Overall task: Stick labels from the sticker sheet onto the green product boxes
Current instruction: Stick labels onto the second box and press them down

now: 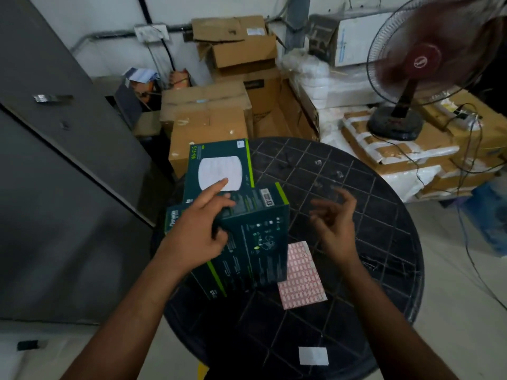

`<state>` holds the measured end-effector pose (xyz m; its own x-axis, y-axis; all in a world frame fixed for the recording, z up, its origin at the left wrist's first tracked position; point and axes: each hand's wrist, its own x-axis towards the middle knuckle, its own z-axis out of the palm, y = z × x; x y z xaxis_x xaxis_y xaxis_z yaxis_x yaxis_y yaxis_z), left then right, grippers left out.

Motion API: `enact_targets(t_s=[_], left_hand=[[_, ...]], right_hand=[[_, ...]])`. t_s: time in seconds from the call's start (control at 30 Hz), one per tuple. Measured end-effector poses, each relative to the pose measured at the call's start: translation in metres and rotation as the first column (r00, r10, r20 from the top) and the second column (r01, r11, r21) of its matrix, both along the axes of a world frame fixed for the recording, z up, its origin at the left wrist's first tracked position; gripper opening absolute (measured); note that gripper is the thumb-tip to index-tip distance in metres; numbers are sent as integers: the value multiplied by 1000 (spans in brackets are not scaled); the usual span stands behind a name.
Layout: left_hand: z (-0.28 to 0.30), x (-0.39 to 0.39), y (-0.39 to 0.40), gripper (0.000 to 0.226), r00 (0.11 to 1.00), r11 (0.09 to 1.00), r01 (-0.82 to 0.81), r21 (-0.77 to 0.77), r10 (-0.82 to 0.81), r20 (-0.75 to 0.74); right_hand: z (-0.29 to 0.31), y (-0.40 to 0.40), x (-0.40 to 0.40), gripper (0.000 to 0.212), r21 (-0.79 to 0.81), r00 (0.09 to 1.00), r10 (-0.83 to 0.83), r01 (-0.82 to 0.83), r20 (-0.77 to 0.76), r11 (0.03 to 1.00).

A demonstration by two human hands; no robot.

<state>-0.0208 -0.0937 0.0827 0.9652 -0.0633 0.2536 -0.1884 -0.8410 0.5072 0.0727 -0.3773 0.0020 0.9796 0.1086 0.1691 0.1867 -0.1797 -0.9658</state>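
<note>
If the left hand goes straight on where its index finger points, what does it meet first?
The left hand points up and away along the green boxes. Its index finger lies over the far green box, at its white picture, so probably it meets that box first; whether it already touches is unclear.

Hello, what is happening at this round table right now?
A person is labelling green boxes piled on a dark round table. The left hand rests on the nearest box, its index finger stretched toward the box behind. The right hand hovers over the table, fingers loosely curled, holding nothing that I can make out. The pink sticker sheet lies partly under the boxes.
</note>
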Motion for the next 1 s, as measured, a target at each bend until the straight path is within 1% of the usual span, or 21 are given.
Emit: enact_targets(t_s=[0.03,0.07,0.1,0.17,0.2,0.23,0.27,0.3,0.33,0.4,0.43,0.53,0.67,0.77,0.83,0.9,0.93,1.0], left_hand=[[0,-3,4,57,999,999,28,-29,-28,22],[0,-5,9,57,997,998,49,-28,-48,53],[-2,-7,15,57,995,999,48,23,-50,87],[-4,-13,24,55,986,988,-24,150,-2,168],[-6,-16,27,52,982,990,-69,122,45,186],[-8,-19,29,47,977,994,-102,26,95,189],[-11,-21,31,41,973,988,-115,-102,133,186],[-14,-23,32,36,970,973,-118,-197,156,187],[-18,-25,34,33,965,962,-119,-247,170,198],[-26,-30,39,29,957,947,-144,-287,207,205],[-30,-34,42,30,959,932,-149,-330,218,182],[-41,-45,51,36,979,834,-88,-544,172,105],[-47,-50,62,30,984,746,-26,-666,135,113],[-50,-49,60,24,986,722,-10,-692,124,114],[-52,-48,60,21,987,721,12,-692,104,126],[-51,-48,62,21,990,701,29,-713,79,118],[-51,-48,63,21,992,694,26,-719,73,106],[-50,-48,64,19,994,695,18,-719,68,91]], right_hand=[[23,10,-2,68,20,994,23,-25,106,1000],[43,19,-5,67,3,977,58,-60,203,998],[59,29,-10,67,-35,956,107,-101,274,994],[80,48,-21,71,-164,920,224,-179,321,970],[84,58,-25,75,-251,907,283,-209,311,945],[84,68,-30,79,-340,896,335,-231,290,912],[82,79,-35,82,-409,883,381,-250,276,877],[79,90,-41,83,-454,863,419,-264,283,851],[76,102,-47,82,-477,838,447,-268,312,837],[69,122,-59,76,-482,804,456,-248,382,840],[69,131,-64,76,-472,809,438,-232,392,850],[70,149,-70,80,-443,827,409,-222,386,868],[70,157,-77,82,-426,822,398,-215,407,879],[67,158,-78,82,-416,828,373,-190,418,889],[68,158,-78,84,-437,807,397,-195,438,878],[72,150,-74,91,-482,789,439,-211,429,851],[73,144,-70,94,-500,798,440,-207,411,841],[73,125,-62,96,-498,841,386,-165,380,851]])
